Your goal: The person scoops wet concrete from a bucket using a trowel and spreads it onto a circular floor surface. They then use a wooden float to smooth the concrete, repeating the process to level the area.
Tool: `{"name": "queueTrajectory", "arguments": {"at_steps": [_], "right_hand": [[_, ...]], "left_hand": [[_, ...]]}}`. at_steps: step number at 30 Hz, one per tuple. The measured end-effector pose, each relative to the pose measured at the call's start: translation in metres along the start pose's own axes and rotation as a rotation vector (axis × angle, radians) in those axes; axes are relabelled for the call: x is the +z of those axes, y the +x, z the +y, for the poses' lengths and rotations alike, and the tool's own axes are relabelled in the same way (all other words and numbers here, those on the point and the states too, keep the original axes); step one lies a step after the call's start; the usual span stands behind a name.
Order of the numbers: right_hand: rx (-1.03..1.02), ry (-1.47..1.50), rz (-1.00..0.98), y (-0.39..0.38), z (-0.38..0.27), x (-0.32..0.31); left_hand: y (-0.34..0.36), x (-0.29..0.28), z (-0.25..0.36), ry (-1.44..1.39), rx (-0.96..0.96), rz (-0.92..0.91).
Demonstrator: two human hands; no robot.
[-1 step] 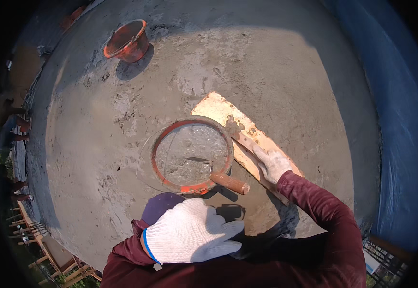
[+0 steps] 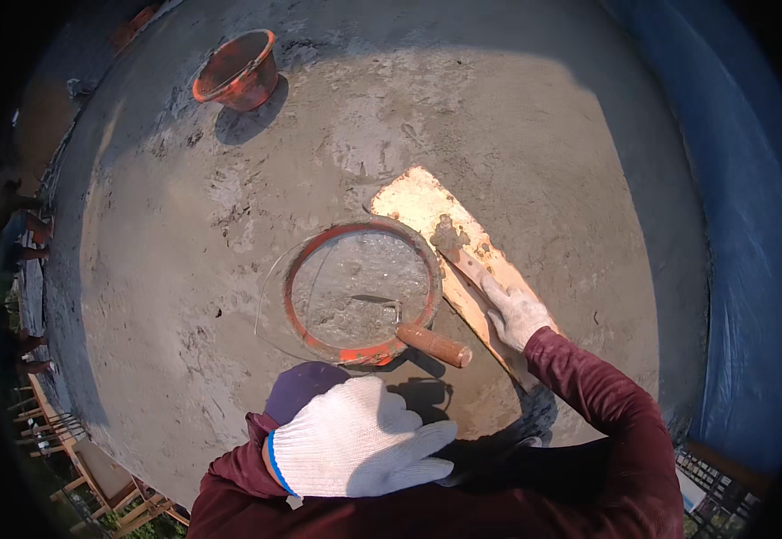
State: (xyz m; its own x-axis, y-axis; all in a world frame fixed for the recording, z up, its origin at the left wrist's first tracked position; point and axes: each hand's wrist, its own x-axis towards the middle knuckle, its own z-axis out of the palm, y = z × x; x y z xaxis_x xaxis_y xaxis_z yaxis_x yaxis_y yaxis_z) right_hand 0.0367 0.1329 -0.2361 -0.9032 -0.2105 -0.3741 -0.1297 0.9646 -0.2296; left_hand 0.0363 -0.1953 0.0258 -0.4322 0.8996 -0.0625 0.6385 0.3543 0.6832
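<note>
My right hand [image 2: 518, 314], in a dirty pale glove, is wrapped round the handle of a long wooden float [image 2: 416, 196]. The float slants across the wet concrete, its far end up and to the left, with grey mortar stuck on it. Beside it stands an orange-rimmed bucket [image 2: 364, 354] holding wet grey mortar [image 2: 355, 269]. A trowel [image 2: 434, 345] leans in the bucket, its wooden handle sticking out over the near right rim. My left hand [image 2: 355, 440], in a white knit glove, lies with fingers stretched out by my dark purple knee [image 2: 297, 388], holding nothing.
A second orange bucket [image 2: 249, 85] stands tilted at the far left on the concrete surface [image 2: 166, 269]. Blue sheeting [image 2: 755, 269] borders the right side. Timber framing [image 2: 95, 472] shows at lower left. Other people's legs [image 2: 34, 242] appear at the left edge.
The float and my right hand have shifted slightly to the right. The bucket, trowel and left hand stay almost where they were.
</note>
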Motion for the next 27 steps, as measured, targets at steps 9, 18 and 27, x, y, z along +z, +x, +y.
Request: {"name": "queueTrajectory", "arguments": {"at_steps": [9,18,27], "right_hand": [[0.358,0.148,0.492,0.225,0.015,-0.069],[0.532,0.437,0.203,0.055,-0.068,0.016],[0.833,0.534,0.047,-0.084,-0.117,0.068]], "left_hand": [[-0.016,-0.006,-0.013,-0.011,-0.023,-0.224],[0.024,-0.012,0.051,-0.335,-0.083,-0.746],[-0.04,0.036,0.122,-0.214,-0.104,-1.644]]}}
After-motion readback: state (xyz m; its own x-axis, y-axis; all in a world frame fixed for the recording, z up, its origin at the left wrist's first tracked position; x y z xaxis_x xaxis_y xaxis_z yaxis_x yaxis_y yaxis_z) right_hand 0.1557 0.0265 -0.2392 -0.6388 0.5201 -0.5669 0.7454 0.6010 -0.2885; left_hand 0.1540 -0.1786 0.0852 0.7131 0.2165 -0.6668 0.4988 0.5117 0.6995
